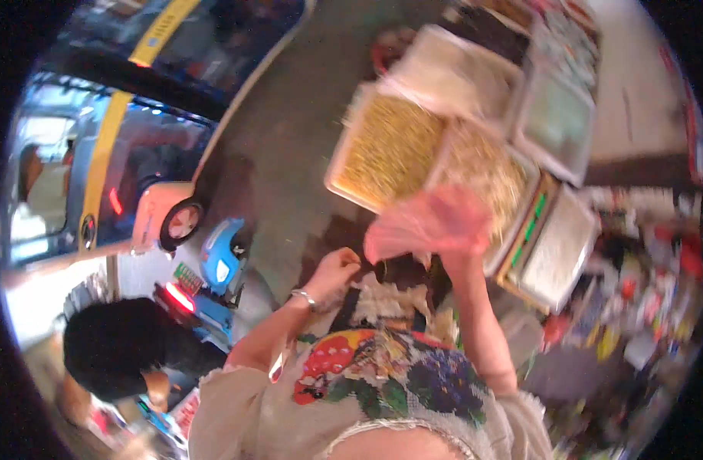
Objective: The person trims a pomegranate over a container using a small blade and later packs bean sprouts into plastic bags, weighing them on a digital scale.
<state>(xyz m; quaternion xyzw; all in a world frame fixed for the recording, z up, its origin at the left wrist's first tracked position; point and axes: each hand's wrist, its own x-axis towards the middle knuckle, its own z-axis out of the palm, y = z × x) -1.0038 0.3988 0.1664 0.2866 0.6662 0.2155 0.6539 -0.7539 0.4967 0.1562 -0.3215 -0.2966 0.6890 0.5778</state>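
Observation:
A thin pink plastic bag (426, 224) is spread over my right hand (464, 253), hiding most of its fingers. The hand grips the bag, though blur hides exactly how. The bag hangs in front of a tray of pale, straw-coloured strands (483, 167), perhaps bean sprouts, overlapping its near edge. Beside that is a tray of yellow sprout-like food (391, 146). My left hand (335, 269), with a bracelet at the wrist, is held left of the bag and apart from it. Its fingers are curled, with nothing visible in them.
White sheeting (455, 72) covers the stall behind the trays. A lidded, pale-green-tinted container (558, 123) and a metal-topped box (558, 253) stand right. Blurred, colourful goods (644, 299) fill the far right. A blue scooter (219, 259), a person (121, 351) and a vehicle (156, 155) are left.

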